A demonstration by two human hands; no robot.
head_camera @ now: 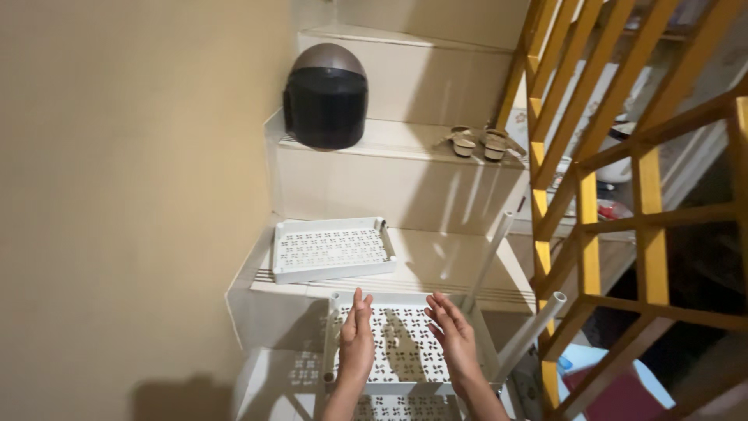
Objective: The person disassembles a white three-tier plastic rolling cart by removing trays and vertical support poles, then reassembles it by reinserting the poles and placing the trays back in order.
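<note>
Standing partly built just beneath both hands was the white plastic shelf rack (405, 343): at least two perforated tiers were already stacked on upright white tubes (489, 261), which rose bare past the right hand, with nothing yet seated on their open tops. One loose perforated tray (333, 249) lay apart on the stair step (436, 261) ahead of the hands, unattached, so by my reading the lower part of the assembly was done and that tray remained outside it.

The left hand (357, 337) was held flat on edge, fingers straight and together, gripping nothing. The right hand (452, 331) faced it, open with fingers slightly curled, also empty; both hovered over the top tier, and whether they touched it could not be told.

Pale staircase steps climbed away beyond the hands, a plain beige wall (117, 195) ran along the left hand's side, and a yellow wooden banister (588, 226) stood on the right hand's side. Farther up, a dark helmet (326, 95) sat on a higher step, with a pair of small sandals (479, 143) beside it.
</note>
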